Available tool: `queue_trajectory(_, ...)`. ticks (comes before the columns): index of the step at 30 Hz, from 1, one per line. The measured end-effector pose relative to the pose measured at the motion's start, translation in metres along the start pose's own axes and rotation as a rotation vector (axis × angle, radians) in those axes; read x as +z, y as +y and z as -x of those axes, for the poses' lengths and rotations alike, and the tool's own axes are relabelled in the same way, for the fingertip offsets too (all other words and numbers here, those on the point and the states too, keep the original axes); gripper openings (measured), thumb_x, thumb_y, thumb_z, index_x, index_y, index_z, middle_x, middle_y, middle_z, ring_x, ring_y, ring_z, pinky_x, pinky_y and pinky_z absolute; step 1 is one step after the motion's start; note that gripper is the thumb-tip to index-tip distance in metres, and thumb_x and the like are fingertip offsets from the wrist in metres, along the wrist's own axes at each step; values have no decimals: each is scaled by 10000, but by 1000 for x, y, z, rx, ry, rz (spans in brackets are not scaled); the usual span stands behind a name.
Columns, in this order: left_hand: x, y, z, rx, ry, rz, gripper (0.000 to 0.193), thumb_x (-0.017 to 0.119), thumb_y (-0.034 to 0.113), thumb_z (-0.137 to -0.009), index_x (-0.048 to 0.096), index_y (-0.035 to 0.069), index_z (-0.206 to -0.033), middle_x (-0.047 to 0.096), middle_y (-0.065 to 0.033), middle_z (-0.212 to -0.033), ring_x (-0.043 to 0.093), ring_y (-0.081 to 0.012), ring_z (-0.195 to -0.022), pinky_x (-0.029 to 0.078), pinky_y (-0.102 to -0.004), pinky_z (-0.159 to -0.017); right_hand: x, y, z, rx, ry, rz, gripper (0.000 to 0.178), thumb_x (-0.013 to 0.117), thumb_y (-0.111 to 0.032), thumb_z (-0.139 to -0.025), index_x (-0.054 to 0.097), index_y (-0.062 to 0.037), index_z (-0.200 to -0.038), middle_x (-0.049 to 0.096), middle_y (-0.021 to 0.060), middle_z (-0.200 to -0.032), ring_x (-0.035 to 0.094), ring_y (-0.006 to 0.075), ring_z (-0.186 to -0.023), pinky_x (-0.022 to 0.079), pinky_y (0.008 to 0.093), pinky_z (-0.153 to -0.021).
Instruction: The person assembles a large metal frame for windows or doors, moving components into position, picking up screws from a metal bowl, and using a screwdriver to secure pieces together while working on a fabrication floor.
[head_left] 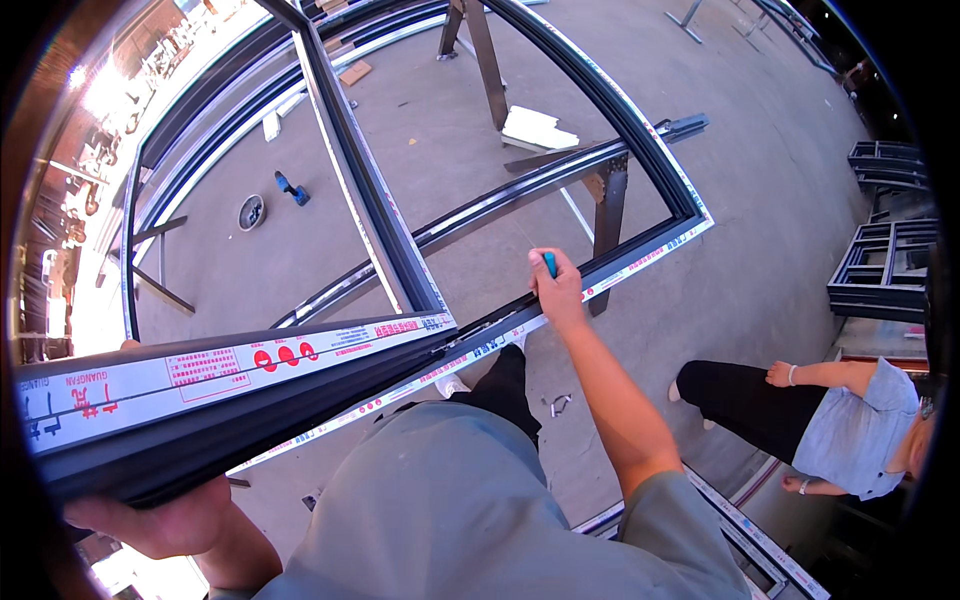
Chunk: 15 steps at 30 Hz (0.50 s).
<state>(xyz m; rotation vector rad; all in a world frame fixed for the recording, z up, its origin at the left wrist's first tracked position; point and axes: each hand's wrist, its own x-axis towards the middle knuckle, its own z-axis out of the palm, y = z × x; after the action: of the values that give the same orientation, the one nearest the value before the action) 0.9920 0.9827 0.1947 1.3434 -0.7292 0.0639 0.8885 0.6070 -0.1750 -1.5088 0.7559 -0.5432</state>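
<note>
A large dark window frame (640,262) with printed white protective film along its edges lies across metal supports in front of me. A dark profile section (200,375), its film marked in red, rises toward me at the lower left. My left hand (165,520) is wrapped under the near end of this section, its fingers partly hidden. My right hand (556,285) is closed around the teal handle of a screwdriver (550,263), above the frame's near bar. The screwdriver's thin shaft points up and away to the left, over the opening.
Metal trestle legs (610,215) stand under the frame. On the floor are a bucket (252,212), a blue cordless drill (292,189) and white sheets (538,128). Another person (850,425) stands at right, near stacked frames (880,270).
</note>
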Motion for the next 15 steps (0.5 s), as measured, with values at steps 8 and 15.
queue_trajectory(8,-16,-3,12,24,20,67,696,369,628,-1029,484,107,-1477,622,-113,-1389,687,-294,-1165,603,-494,-935,46,-15,-33,-67,209,-188,290,597,-330,-1043,564,-44,-1007,534,10,-821,488,93,-736,422,278,-665)
queue_trajectory(15,-17,-6,4,23,-94,44,737,296,640,-1044,444,77,-1495,589,-145,-1417,654,-284,-1213,587,-441,-974,166,-5,1,-68,87,-150,339,542,-356,-1029,492,-24,-1076,578,171,-970,573,331,-906,453,427,-848)
